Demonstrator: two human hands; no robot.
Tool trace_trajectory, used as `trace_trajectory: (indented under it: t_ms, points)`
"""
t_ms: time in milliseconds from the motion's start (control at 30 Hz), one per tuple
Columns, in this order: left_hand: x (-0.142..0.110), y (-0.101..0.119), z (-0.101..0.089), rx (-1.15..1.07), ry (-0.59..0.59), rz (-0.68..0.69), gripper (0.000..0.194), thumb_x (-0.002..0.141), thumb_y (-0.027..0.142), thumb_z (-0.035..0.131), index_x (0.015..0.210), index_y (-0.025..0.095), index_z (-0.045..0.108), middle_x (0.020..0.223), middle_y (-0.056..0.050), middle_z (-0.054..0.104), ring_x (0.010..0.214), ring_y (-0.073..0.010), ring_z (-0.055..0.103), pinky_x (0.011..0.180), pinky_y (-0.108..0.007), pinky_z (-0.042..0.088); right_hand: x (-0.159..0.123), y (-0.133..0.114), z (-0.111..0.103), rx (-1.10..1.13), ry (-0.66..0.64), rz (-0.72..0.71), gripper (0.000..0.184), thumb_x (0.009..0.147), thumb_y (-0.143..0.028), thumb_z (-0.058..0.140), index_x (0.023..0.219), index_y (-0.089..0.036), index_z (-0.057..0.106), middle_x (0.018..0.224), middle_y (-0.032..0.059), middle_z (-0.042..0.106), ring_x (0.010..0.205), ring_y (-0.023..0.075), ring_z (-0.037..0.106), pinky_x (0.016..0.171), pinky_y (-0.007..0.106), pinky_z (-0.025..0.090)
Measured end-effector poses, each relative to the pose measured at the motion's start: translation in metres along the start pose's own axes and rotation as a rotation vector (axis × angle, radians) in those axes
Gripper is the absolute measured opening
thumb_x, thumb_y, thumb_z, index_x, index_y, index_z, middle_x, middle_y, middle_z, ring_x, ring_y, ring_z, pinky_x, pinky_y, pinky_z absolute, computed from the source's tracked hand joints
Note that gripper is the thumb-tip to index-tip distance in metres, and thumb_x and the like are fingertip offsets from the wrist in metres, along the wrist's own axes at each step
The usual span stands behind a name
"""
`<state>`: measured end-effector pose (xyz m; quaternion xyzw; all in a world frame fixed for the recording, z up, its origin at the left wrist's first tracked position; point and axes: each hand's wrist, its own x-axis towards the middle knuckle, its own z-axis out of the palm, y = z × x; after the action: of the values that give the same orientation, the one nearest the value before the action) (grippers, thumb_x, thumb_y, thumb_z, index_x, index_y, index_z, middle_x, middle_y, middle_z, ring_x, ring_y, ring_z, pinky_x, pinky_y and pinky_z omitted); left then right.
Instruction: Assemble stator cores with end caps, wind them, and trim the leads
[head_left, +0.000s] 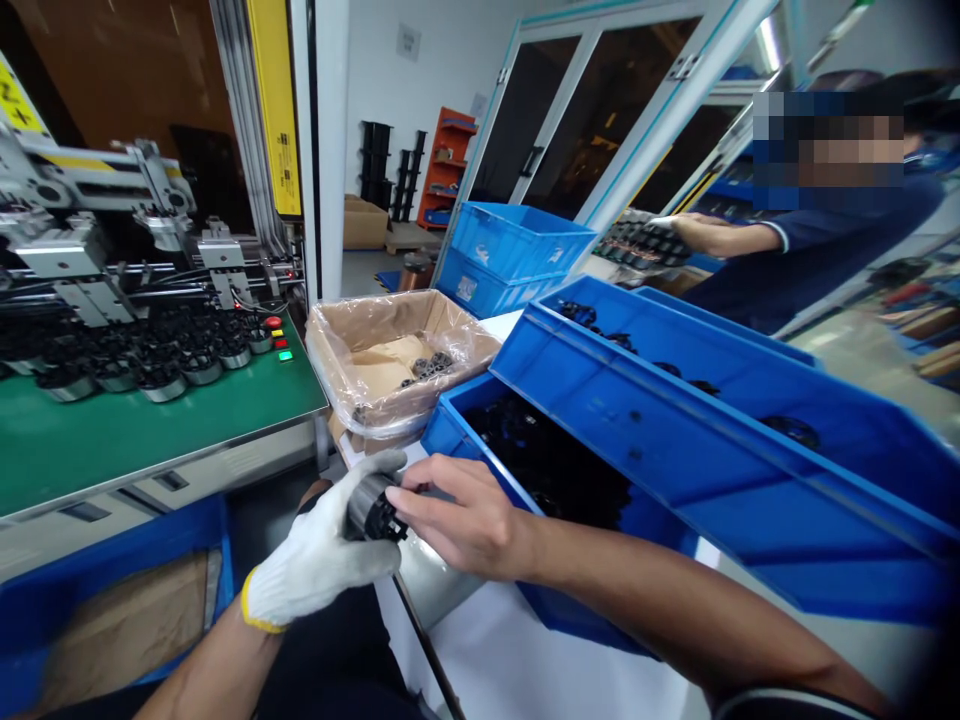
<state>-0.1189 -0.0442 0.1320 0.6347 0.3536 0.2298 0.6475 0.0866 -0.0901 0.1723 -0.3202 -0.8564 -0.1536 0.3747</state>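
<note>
My left hand, in a white knit glove with a yellow cuff, is wrapped round a small black-and-silver round part. My bare right hand pinches the same part from the right side. Both hands are low in the middle, just in front of the near corner of a blue bin filled with black parts.
A plastic-lined cardboard box with a few parts stands behind my hands. Left is a green machine table with rows of round parts under metal tooling. More blue bins are stacked at right. Another person's hand reaches toward a tray of parts.
</note>
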Motion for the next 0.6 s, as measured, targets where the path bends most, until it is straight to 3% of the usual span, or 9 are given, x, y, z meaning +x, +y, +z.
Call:
trace_trajectory:
  t_ms: [200, 333, 433, 500, 600]
  points:
    - [0.002, -0.002, -0.003, -0.074, -0.077, 0.083, 0.076, 0.064, 0.018, 0.075, 0.138, 0.032, 0.064, 0.128, 0.0, 0.072, 0.116, -0.0285, 0.064, 0.104, -0.038, 0.052, 0.0, -0.002, 0.002, 0.0, -0.001, -0.009, 0.014, 0.093, -0.007, 0.061, 0.106, -0.011, 0.066, 0.09, 0.0077, 0.067, 0.075, 0.0133, 0.063, 0.06, 0.024, 0.05]
    - [0.004, -0.021, 0.006, -0.22, -0.055, 0.091, 0.073, 0.069, 0.024, 0.077, 0.14, 0.032, 0.062, 0.126, -0.004, 0.071, 0.104, -0.0261, 0.067, 0.085, -0.034, 0.058, -0.002, -0.001, 0.004, -0.017, 0.023, -0.028, 0.017, 0.094, -0.006, 0.058, 0.108, -0.01, 0.066, 0.089, 0.0084, 0.067, 0.077, 0.0144, 0.064, 0.062, 0.024, 0.052]
    - [0.008, -0.032, 0.017, -0.416, -0.062, 0.151, 0.06, 0.088, 0.041, 0.063, 0.146, 0.028, 0.057, 0.128, -0.01, 0.07, 0.092, -0.0235, 0.07, 0.075, -0.034, 0.059, -0.001, 0.0, 0.001, 0.009, 0.015, -0.002, 0.02, 0.094, -0.006, 0.057, 0.112, -0.009, 0.066, 0.092, 0.0096, 0.067, 0.082, 0.0157, 0.065, 0.065, 0.025, 0.056]
    - [0.016, -0.032, 0.022, -0.377, -0.003, 0.231, 0.056, 0.098, 0.048, 0.046, 0.149, 0.026, 0.053, 0.133, -0.012, 0.067, 0.098, -0.0246, 0.071, 0.08, -0.037, 0.06, 0.0, 0.001, -0.004, -0.014, 0.01, 0.032, 0.023, 0.093, -0.006, 0.059, 0.114, -0.009, 0.066, 0.101, 0.0127, 0.067, 0.091, 0.0182, 0.067, 0.074, 0.028, 0.059]
    - [0.037, -0.028, 0.03, 0.016, 0.161, 0.425, 0.056, 0.094, 0.044, 0.055, 0.148, 0.027, 0.053, 0.138, -0.01, 0.064, 0.116, -0.0265, 0.065, 0.097, -0.04, 0.057, 0.0, 0.004, -0.012, -0.078, 0.043, 0.034, 0.028, 0.091, -0.004, 0.059, 0.118, -0.007, 0.067, 0.114, 0.0172, 0.065, 0.108, 0.0224, 0.066, 0.092, 0.034, 0.06]
